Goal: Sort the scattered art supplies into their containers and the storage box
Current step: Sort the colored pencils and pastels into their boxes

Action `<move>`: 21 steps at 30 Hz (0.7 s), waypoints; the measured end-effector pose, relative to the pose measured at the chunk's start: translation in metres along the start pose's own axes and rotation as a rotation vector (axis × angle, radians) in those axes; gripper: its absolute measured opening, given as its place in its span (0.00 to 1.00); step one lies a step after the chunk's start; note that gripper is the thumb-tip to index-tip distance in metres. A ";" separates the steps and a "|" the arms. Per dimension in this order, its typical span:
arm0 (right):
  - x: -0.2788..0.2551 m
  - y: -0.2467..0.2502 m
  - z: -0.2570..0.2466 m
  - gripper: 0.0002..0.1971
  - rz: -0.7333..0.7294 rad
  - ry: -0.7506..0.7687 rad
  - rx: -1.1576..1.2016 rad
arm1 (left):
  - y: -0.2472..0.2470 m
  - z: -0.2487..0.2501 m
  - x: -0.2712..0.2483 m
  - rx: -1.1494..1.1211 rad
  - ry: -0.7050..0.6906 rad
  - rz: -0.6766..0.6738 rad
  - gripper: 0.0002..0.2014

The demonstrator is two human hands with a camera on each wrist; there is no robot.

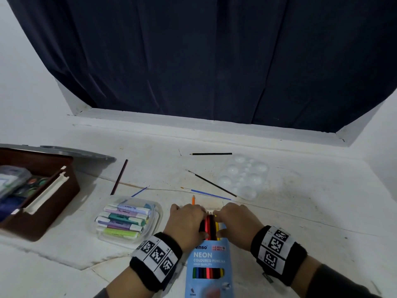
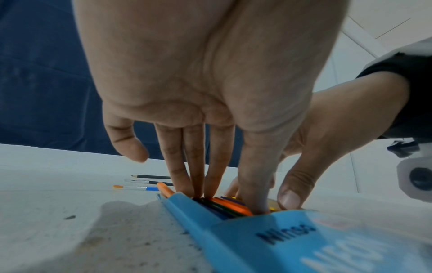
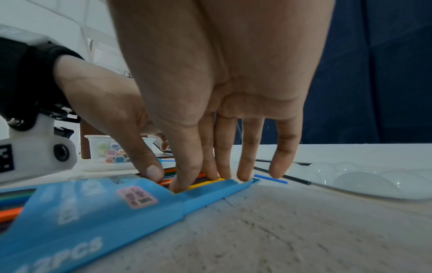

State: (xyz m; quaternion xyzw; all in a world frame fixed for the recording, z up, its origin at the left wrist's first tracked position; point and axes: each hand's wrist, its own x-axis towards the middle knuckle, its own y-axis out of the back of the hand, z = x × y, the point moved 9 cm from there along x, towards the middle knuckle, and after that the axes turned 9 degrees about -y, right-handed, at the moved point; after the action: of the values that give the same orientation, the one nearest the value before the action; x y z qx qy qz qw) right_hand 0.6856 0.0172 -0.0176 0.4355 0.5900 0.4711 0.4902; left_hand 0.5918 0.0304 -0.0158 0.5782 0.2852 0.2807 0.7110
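Note:
A blue coloured-pencil box point(image 1: 208, 265) lies on the white surface in front of me, its open end pointing away. Several coloured pencils point(image 1: 211, 226) stick out of that end, and an orange one point(image 1: 193, 200) reaches furthest. My left hand point(image 1: 184, 220) and right hand point(image 1: 236, 220) meet over them. In the left wrist view, the straight fingers point(image 2: 198, 175) of my left hand press on the pencils point(image 2: 229, 206) at the box mouth point(image 2: 280, 240). My right hand's fingers point(image 3: 222, 157) are straight too, touching the yellow pencil point(image 3: 205, 182) beside the box flap point(image 3: 222, 192).
A clear tub of markers point(image 1: 126, 220) stands left of the box, and a brown storage box point(image 1: 43, 190) is further left. Beyond the hands lie a black pencil point(image 1: 211, 154), two brushes point(image 1: 211, 183), a dark red pencil point(image 1: 119, 177) and a clear palette point(image 1: 245, 177).

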 end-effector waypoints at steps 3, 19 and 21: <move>-0.003 -0.001 -0.001 0.13 -0.024 -0.013 0.045 | 0.001 0.000 -0.004 -0.021 -0.003 0.001 0.12; 0.040 0.060 -0.017 0.12 0.134 -0.011 0.255 | 0.107 -0.076 -0.062 -0.344 0.081 0.369 0.21; 0.057 0.074 -0.020 0.11 0.190 -0.007 0.270 | 0.128 -0.104 -0.065 -0.277 0.117 0.385 0.18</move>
State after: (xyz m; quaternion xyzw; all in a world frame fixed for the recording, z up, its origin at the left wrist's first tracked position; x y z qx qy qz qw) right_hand 0.6621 0.0833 0.0475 0.5529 0.6025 0.4300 0.3827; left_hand 0.4625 0.0742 0.0973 0.5019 0.1693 0.4803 0.6991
